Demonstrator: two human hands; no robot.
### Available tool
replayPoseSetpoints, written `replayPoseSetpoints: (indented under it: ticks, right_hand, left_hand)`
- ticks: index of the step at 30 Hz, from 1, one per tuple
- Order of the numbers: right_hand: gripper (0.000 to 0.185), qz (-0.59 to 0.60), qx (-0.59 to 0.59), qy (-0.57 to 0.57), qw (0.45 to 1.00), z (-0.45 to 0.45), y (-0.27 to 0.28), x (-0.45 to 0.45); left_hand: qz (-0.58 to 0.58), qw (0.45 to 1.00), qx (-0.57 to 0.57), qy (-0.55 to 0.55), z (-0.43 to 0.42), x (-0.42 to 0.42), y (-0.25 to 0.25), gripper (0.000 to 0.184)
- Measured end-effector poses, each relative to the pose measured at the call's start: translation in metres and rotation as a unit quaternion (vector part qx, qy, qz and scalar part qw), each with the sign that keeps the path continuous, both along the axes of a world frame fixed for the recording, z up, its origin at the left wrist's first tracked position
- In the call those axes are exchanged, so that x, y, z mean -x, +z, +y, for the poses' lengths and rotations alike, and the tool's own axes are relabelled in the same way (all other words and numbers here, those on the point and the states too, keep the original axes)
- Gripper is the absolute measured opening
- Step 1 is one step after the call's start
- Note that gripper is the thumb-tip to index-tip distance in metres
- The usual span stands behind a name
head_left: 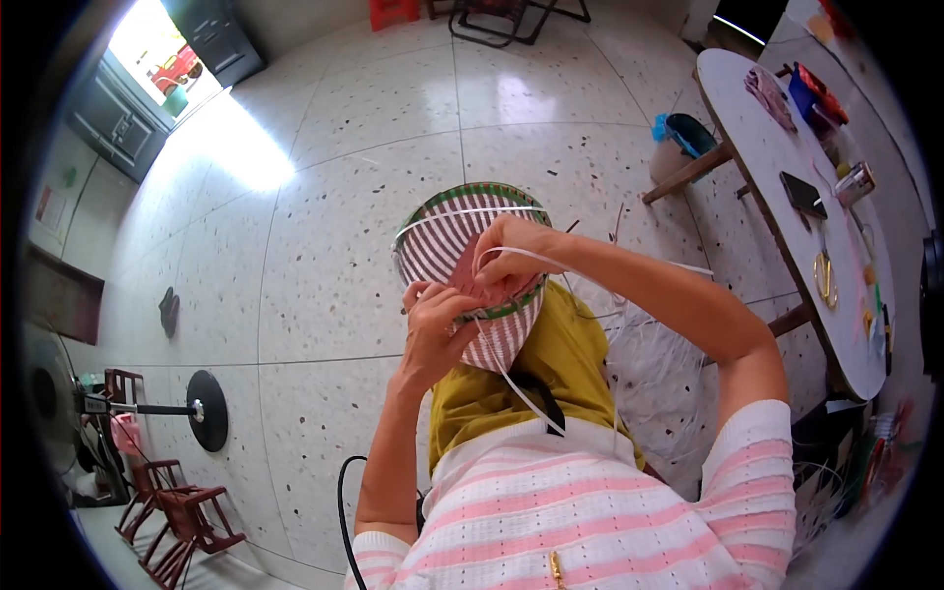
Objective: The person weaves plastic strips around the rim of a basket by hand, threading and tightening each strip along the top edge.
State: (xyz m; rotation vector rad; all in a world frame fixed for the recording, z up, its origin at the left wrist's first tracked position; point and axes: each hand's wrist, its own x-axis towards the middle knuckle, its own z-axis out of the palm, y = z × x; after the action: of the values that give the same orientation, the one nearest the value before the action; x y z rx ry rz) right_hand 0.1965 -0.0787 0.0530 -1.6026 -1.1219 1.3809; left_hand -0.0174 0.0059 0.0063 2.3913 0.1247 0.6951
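Observation:
A woven basket (433,241) with pink and white stripes and a green rim rests on my lap, its mouth tilted up toward me. My left hand (438,320) is closed over the near left part of the rim, fingers inside the wall and thumb outside. Above the basket's opening, my right hand (511,251) pinches a thin white plastic strip (590,264), which trails off to the right past my forearm. Another length of white strip (516,388) hangs from the near rim toward my waist. The tips of my right fingers are partly hidden.
To the right stands an oval table (733,108) with a phone (803,195), scissors (824,279) and a can (855,184). A bin (678,147) sits beside its leg. Loose white strips (659,383) lie on the floor. Small chairs (187,511) stand at lower left.

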Motion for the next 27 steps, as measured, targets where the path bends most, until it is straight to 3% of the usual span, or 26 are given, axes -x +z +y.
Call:
replayPoseSetpoints:
  ticks: [4,14,27]
  right_hand:
    - [0.010,0.030,0.008,0.030,0.999,0.007,-0.024,0.001]
    - [0.011,-0.008,0.076,0.039,0.996,0.007,-0.024,0.005]
    - [0.011,-0.023,0.073,0.033,0.997,0.008,-0.032,0.006]
  left_hand:
    - [0.015,1.000,0.018,-0.004,0.003,0.001,-0.002,0.029]
    - [0.029,0.999,0.024,-0.004,0.003,0.001,-0.003,0.031]
    - [0.033,0.999,0.023,0.000,0.001,0.001,-0.002,0.030]
